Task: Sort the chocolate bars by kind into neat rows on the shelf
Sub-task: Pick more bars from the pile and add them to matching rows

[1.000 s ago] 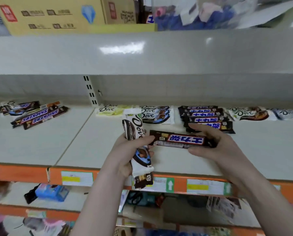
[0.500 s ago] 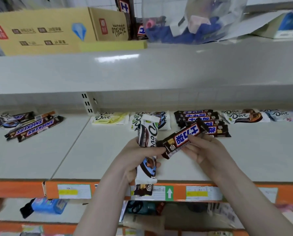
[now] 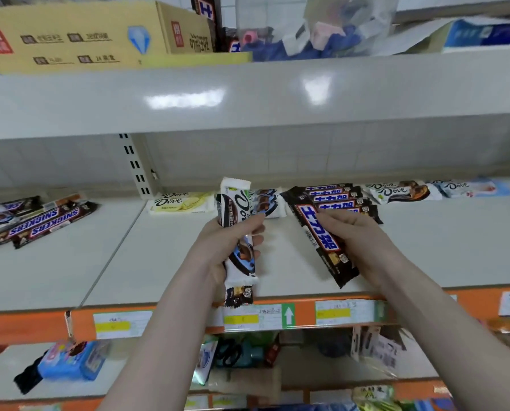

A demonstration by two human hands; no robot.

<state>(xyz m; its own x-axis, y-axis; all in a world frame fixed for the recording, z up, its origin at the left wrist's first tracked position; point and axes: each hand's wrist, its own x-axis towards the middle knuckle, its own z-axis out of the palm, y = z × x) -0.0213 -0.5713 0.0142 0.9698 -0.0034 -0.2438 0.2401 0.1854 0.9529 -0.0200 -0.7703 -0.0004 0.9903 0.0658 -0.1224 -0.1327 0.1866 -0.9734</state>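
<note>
The white shelf (image 3: 164,262) with its orange front edge spans the whole view in front of you, under a grey upper shelf carrying a cardboard box (image 3: 78,34). At the back of the shelf, right of centre, a stack of dark Snickers bars (image 3: 341,198) lies in a neat overlapping row, with two Dove bars (image 3: 402,191) just right of it and a pale yellow Dove bar (image 3: 181,202) to its left. Far left, well apart from these, loose Snickers bars (image 3: 44,222) lie at an angle beside another Dove wrapper. Your right hand (image 3: 363,247) has fingers and thumb curled round a dark Snickers bar (image 3: 319,232), held above the shelf and tilted, its upper end toward the stack and its lower end pointing at the shelf front. Your left hand (image 3: 227,247) grips a white Dove bar (image 3: 237,229) nearly upright, fingers wrapped across its middle, its bottom end hanging over the orange edge. The two held bars are apart.
</note>
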